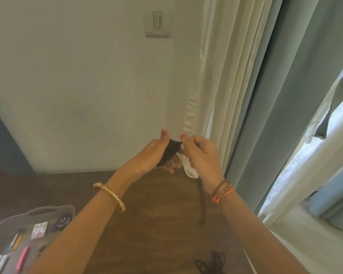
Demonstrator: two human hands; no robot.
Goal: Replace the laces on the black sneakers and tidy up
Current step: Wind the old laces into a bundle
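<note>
A dark lace (171,150) is gripped, bundled, in the left hand (156,153); its tail is pinched by the right hand (203,157) above the table (156,214).

loose black lace (210,263) cut off by bottom edge.

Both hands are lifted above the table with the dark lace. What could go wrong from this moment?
The left hand holds a wound bundle of dark lace; if the right hand pulls unevenly, it may loosen. The hanging lace tail could snag the loose laces on the table.
</note>
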